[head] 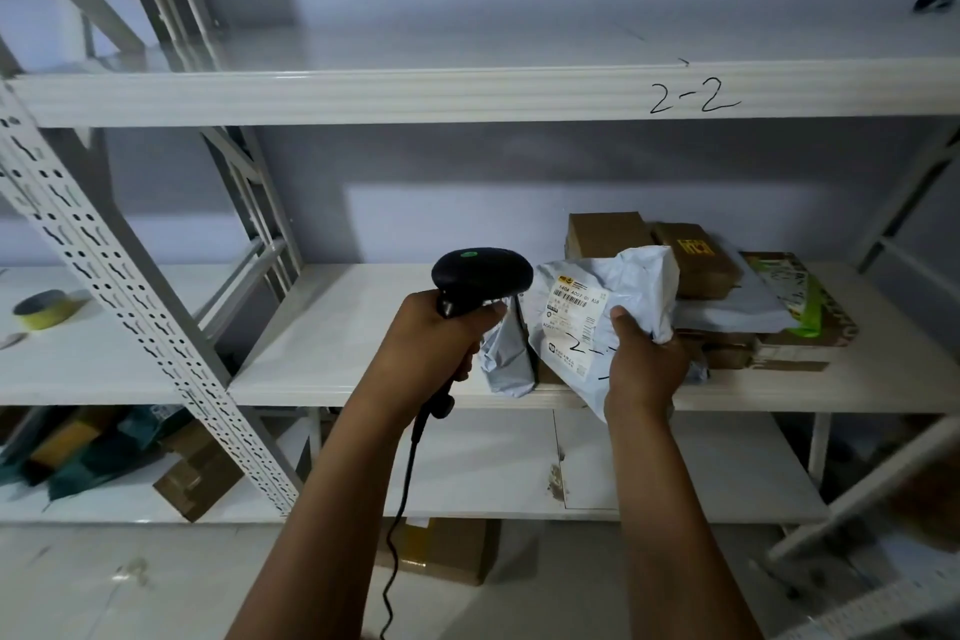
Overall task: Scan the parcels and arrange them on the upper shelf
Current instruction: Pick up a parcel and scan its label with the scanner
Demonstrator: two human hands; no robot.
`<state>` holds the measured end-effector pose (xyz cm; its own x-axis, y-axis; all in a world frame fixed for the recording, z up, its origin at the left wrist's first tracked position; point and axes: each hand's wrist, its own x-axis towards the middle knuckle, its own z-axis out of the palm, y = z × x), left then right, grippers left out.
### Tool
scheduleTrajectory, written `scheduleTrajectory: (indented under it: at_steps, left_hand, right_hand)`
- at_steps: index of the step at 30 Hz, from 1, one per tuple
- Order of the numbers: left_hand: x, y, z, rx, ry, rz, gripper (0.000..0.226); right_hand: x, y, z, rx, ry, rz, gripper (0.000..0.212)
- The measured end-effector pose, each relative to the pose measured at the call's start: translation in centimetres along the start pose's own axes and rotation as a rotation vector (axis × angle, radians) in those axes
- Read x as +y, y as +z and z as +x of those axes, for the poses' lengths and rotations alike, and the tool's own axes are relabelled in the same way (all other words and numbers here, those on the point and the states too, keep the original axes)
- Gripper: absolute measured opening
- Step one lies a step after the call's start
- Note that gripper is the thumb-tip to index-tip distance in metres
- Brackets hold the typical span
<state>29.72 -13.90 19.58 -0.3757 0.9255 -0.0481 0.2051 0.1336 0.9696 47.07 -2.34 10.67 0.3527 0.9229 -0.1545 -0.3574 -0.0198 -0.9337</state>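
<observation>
My left hand (434,343) grips the handle of a black corded barcode scanner (480,273), whose head points right at a grey plastic mailer parcel (597,307). My right hand (644,361) holds that parcel upright by its lower right, label facing me, with "2-" handwritten on it. Both are in front of the middle shelf (363,327). Behind the parcel, several brown cardboard boxes (691,255) and a green-printed box (795,296) lie piled on that shelf. A second small grey mailer (506,353) stands at the shelf's front edge. The upper shelf (415,91) is marked "2-2" and looks bare.
A perforated white upright (104,276) slants across the left. A roll of tape (44,309) lies on the neighbouring shelf at left. Lower shelves hold a brown box (195,478) and dark green packages (98,452). Another carton (441,551) sits on the floor.
</observation>
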Motion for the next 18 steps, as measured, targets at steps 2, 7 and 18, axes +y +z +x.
scheduleTrajectory:
  at_steps: [2,7,18]
  left_hand:
    - [-0.6,-0.1,0.5,0.089,-0.017,-0.073,0.023]
    - [-3.4,-1.7,3.0,0.185,-0.139,-0.118,0.018]
    - [-6.7,-5.2,6.7,0.452,0.094,-0.174,0.025]
  right_hand:
    - [0.1,-0.3,0.2,-0.002,0.002,0.019,0.018]
    - [0.2,-0.8,0.7,-0.078,0.074,0.124,0.019]
    - [1.8,3.7,0.8,-0.159,0.205,0.155,0.019]
